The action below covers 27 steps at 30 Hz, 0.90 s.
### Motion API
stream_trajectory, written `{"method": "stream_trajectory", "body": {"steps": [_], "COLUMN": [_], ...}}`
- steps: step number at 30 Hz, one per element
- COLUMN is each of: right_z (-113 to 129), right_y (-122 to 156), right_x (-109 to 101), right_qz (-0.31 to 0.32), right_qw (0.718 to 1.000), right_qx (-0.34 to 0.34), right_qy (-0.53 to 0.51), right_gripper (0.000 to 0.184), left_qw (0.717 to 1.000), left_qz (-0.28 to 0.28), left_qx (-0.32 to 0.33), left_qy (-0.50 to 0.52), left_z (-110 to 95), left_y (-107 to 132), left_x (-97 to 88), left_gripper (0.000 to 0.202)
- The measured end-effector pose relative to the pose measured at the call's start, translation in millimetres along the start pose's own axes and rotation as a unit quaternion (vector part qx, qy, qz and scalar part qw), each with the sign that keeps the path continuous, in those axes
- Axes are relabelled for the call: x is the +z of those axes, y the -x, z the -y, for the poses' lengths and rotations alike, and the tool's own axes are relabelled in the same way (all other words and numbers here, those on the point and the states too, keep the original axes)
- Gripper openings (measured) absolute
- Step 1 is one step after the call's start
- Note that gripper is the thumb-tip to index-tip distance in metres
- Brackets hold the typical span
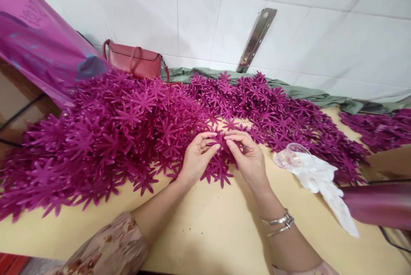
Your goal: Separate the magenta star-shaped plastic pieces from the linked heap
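Note:
Between my two hands is a magenta flower-shaped petal piece (221, 140) with several narrow lobes. My left hand (197, 157) pinches its left side between thumb and fingers. On its right side, the thumb and fingers of my right hand (249, 155) are closed in a pinch too. Just below my fingertips, more magenta petal pieces (221, 170) lie on the table. To the left rises a large heap of the same petal pieces (128, 125). A flatter spread of them (282, 116) reaches behind my hands and off to the right.
A clear plastic cup (290, 155) and crumpled white tissue (321, 176) lie right of my hands on the yellow table (205, 223). A red handbag (135, 59) stands at the tiled wall, near a metal bracket (257, 39). Magenta plastic sheeting (41, 35) hangs at left; green cloth (308, 93) runs behind.

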State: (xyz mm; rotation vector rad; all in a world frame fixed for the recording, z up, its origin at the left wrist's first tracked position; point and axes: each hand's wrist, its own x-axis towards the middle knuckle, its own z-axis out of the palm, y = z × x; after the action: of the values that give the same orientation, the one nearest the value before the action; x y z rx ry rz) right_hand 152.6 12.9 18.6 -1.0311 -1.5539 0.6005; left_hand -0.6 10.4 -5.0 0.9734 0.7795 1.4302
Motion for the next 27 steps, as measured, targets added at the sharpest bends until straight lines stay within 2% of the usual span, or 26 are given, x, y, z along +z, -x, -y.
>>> {"method": "stream_trajectory", "body": {"steps": [4, 7, 11, 16, 21, 24, 27], "right_z": [2, 6, 13, 19, 15, 11, 8], "right_y": [0, 0, 2, 2, -1, -1, -2], "right_x": [-2, -2, 0, 2, 0, 1, 3], "right_qz": [-0.019, -0.046, -0.025, 0.009, 0.048, 0.074, 0.058], "right_qw": [0.999, 0.996, 0.977, 0.965, 0.978, 0.993, 0.998], "right_qx": [0.035, -0.032, -0.136, -0.171, -0.131, -0.065, -0.002], "right_qy": [-0.012, 0.064, 0.164, 0.197, 0.156, 0.069, -0.015], "right_gripper": [0.017, 0.016, 0.015, 0.011, 0.014, 0.010, 0.005], "left_qw": [1.000, 1.000, 0.999, 0.999, 0.999, 0.999, 0.999], "left_qz": [-0.003, -0.005, -0.018, -0.042, -0.040, -0.037, -0.026], "left_qx": [0.001, 0.002, 0.008, 0.015, 0.011, 0.000, -0.013], "left_qy": [0.015, 0.024, 0.032, 0.025, -0.005, -0.011, -0.014], "left_z": [1, 2, 0, -4, -6, -3, -2], "left_y": [0, -1, -2, -2, -1, -2, -2], "left_x": [1.3, 1.7, 1.9, 2.5, 0.3, -3.4, -5.9], "left_gripper": [0.028, 0.028, 0.034, 0.039, 0.031, 0.027, 0.027]}}
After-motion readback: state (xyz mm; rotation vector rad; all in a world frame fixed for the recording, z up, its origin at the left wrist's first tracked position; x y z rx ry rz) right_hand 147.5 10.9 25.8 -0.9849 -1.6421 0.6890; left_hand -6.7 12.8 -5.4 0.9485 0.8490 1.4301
